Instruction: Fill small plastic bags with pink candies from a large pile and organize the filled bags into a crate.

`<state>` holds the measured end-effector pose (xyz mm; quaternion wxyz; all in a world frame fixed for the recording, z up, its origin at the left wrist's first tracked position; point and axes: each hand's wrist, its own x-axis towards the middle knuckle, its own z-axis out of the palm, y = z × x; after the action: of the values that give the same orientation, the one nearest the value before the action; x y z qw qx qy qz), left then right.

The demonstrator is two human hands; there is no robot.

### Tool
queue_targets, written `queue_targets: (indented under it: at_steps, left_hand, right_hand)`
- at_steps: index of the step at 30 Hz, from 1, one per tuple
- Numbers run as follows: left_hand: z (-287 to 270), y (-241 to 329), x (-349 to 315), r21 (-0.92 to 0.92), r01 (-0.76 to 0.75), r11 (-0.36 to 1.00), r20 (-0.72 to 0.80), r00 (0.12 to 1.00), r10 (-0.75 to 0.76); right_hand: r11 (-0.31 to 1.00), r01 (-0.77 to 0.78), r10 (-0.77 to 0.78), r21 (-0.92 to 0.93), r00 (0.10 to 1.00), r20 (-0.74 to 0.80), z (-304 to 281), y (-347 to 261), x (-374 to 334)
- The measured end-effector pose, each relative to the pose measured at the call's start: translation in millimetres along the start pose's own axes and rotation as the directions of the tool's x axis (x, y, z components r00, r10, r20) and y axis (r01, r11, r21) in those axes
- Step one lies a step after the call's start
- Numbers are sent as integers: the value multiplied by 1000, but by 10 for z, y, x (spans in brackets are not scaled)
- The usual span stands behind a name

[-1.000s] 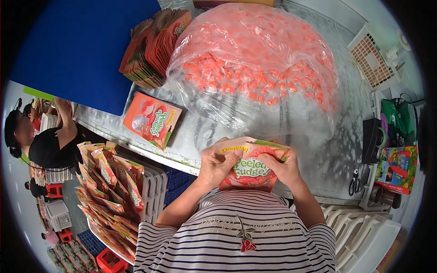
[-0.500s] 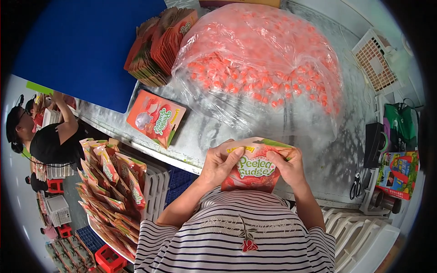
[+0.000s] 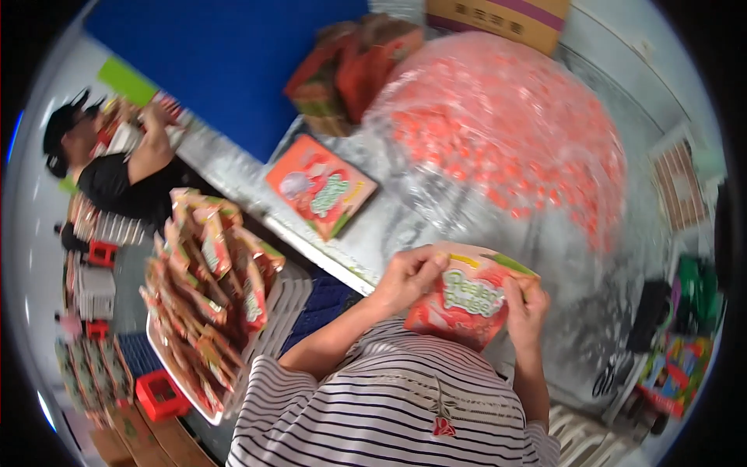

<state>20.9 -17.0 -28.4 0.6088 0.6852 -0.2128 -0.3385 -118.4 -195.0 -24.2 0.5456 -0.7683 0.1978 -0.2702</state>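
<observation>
Close to my chest, over the table's near edge, I hold a red and pink candy pouch (image 3: 467,300) with a green corner. My left hand (image 3: 414,274) pinches its upper left edge between thumb and fingers. On the opposite upper corner my right hand (image 3: 525,305) is closed the same way. The pouch's printed front faces up; whether its top is sealed I cannot tell. Beyond my left hand a similar pouch (image 3: 320,187) lies flat on the table. Past the held pouch a big clear plastic bag (image 3: 506,132) full of small red wrapped candies spreads across the metal tabletop (image 3: 537,257).
Stacked pouches (image 3: 350,70) stand beside a blue board (image 3: 210,62). At my left, a white basket (image 3: 167,354) holds many upright pouches. A cardboard box (image 3: 498,19) sits at the back. Scissors (image 3: 611,375) lie at the right. A co-worker in black (image 3: 117,175) works far left.
The view has turned, so the table's things sit farther right and appear tilted. Both hands still grip the pouch, which now slants down to the right.
</observation>
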Motion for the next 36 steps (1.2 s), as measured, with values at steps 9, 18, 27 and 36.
queue_targets:
  at_steps: [9, 18, 27, 36]
  left_hand:
    - [266, 4, -286, 596, -442, 670, -149, 759, 633]
    - [-420, -7, -735, 693, -221, 686, -424, 645, 636]
    - [-2217, 379, -2288, 838, 416, 352, -470, 225, 854]
    - [-3878, -216, -4248, 423, 857, 295, -524, -34, 851]
  right_hand:
    - [978, -111, 94, 177, 990, 102, 367, -219, 63]
    - [882, 456, -461, 116, 786, 412, 1107, -846, -126]
    - [807, 488, -555, 334, 430, 712, 1514, -917, -284]
    - [990, 109, -137, 90, 583, 801, 1654, -566, -310]
